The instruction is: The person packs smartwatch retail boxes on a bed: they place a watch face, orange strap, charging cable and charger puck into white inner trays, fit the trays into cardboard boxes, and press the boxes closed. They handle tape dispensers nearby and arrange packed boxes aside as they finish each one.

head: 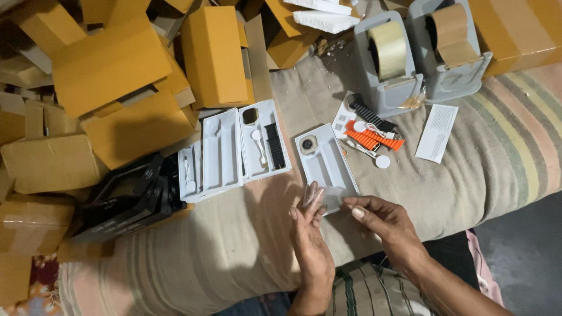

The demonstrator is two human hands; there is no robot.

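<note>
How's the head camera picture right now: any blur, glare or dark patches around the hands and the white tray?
Head view: the left hand has slightly motion-blurred fingertips; the right hand is sharper. The clear film between them is faint and hard to make out. The white tray is bright but readable. The black boxes at left sit in shadow, detail lost. Edges bend slightly.

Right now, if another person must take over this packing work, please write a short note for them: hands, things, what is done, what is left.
Left hand: fingers raised, touching a small clear plastic film.
Right hand: pinching the same film's other edge.
The film is over the near end of the white plastic tray, which holds a watch body; its long slot is empty.
Done: another white tray already holds watch, black strap, cable.
Left: orange strap and white cable lie loose on the striped cloth.
</note>
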